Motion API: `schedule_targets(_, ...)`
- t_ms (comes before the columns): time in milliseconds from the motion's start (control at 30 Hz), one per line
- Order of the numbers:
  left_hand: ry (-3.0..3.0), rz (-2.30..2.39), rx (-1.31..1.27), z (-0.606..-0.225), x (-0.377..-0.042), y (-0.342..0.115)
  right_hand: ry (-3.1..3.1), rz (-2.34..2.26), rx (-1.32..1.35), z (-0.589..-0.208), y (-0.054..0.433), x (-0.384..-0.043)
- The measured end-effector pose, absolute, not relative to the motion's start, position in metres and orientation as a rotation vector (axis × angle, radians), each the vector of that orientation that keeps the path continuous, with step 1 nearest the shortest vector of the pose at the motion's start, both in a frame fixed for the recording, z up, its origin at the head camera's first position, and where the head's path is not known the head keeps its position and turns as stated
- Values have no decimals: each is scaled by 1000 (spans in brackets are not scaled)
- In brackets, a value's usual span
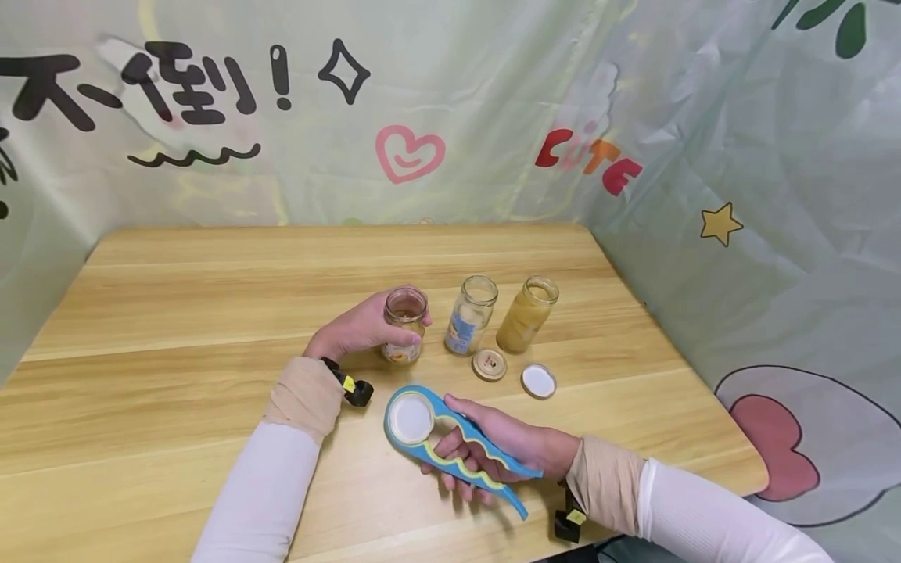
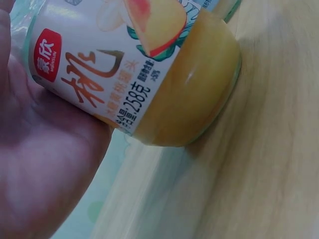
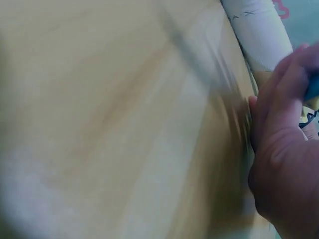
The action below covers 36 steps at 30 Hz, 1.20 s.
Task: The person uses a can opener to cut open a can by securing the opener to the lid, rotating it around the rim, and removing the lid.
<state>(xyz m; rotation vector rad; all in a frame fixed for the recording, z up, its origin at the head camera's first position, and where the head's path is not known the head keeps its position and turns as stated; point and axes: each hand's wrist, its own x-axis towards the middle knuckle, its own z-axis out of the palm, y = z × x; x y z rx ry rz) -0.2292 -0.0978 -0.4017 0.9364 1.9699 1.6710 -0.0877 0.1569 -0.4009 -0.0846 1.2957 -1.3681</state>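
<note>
My left hand (image 1: 359, 322) grips an open glass jar (image 1: 403, 350), fingers behind it and thumb across its front. In the left wrist view, the jar (image 2: 212, 74) has a white label with a peach picture and yellowish contents near its base. My right hand (image 1: 517, 434) holds a blue jar opener (image 1: 417, 390) with yellow wavy inner edges, fingers curled about its handles. A white-faced round lid (image 1: 411, 418) sits in the opener's ring, nearer to me than the jar. In the right wrist view, only a bit of blue shows beside the hand (image 3: 286, 144).
Right of the held jar stand a lidless clear jar with a blue label (image 1: 462, 332) and a lidless jar of yellowish contents (image 1: 522, 324). Before them lie a gold-coloured lid (image 1: 489, 364) and a white-faced lid (image 1: 539, 381). Printed cloth walls (image 1: 479, 188) border the wooden table (image 1: 176, 313).
</note>
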Motion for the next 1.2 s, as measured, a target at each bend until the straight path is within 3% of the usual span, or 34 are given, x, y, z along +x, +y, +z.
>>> schedule_targets(567,1952,1679,913,-402,-230,-98,1309,-1346,-229,-400,156,-88)
schedule_targets(1200,1948,1682,916,-403,-229,-98,1226,-1371,-199,-396,154,-89)
